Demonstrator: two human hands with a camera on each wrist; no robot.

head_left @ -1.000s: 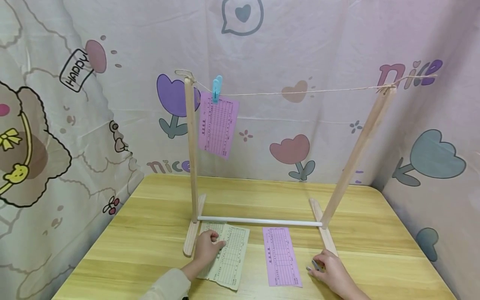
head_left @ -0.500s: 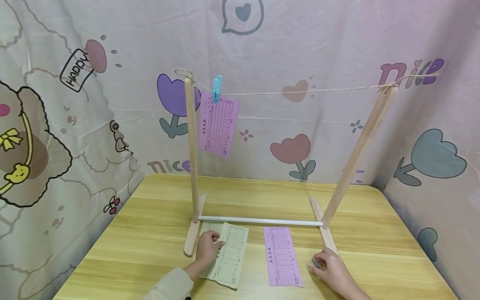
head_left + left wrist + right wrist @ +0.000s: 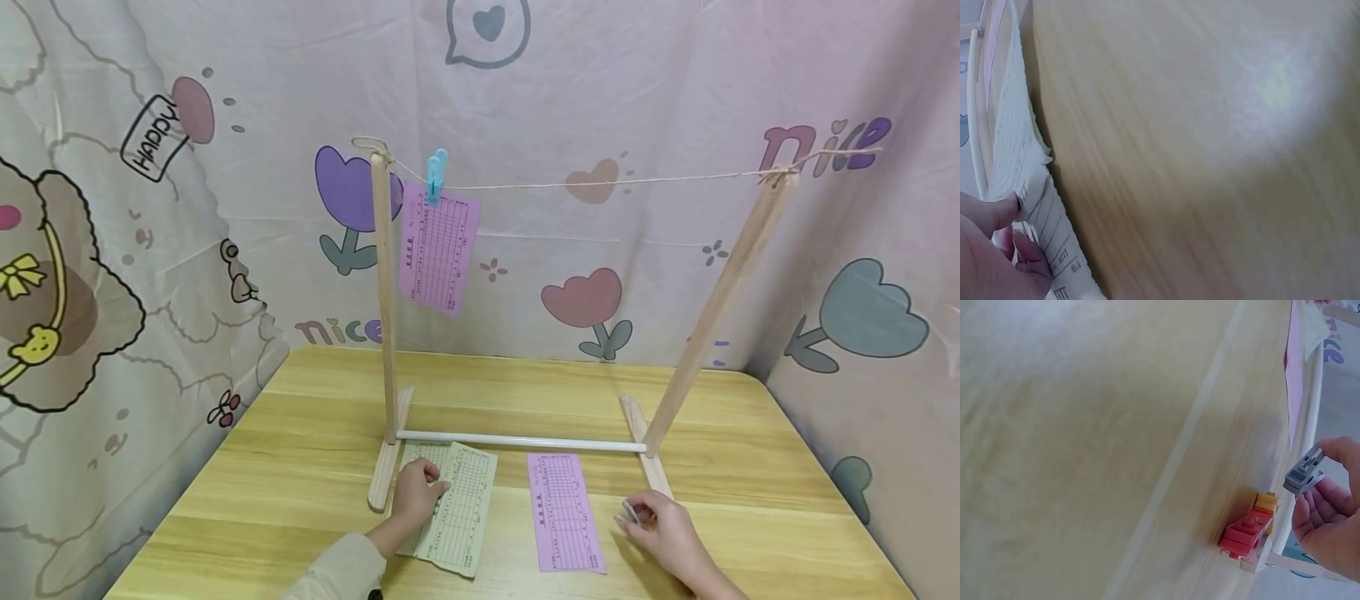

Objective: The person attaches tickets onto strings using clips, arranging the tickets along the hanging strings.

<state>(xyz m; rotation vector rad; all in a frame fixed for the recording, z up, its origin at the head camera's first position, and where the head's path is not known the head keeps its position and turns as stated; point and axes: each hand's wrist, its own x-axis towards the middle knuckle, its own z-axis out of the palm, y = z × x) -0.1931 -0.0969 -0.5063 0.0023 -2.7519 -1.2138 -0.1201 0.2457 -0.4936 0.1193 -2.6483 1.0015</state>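
Observation:
My left hand (image 3: 416, 496) pinches the pale green printed form (image 3: 465, 525), which lies creased on the table at the left; in the left wrist view thumb and fingertips meet around its paper. Between thumb and finger of my right hand (image 3: 667, 529) is a grey clothespin (image 3: 1304, 472), held just above the table. A pink printed form (image 3: 562, 512) lies flat between the two hands. Another pink form (image 3: 438, 254) hangs from the string (image 3: 600, 182) by a light blue clothespin (image 3: 435, 177), near the left post.
Wooden posts, left (image 3: 383, 300) and right (image 3: 720, 317), carry the string and are joined low down by a white rod (image 3: 517, 440). A red clothespin (image 3: 1247, 534) and a yellow clothespin (image 3: 1267, 503) lie close to my right hand. Patterned cloth (image 3: 487, 108) hangs behind the table.
My right hand has risen slightly with the grey clothespin, turning it a little. The left hand stays in place on the green form.

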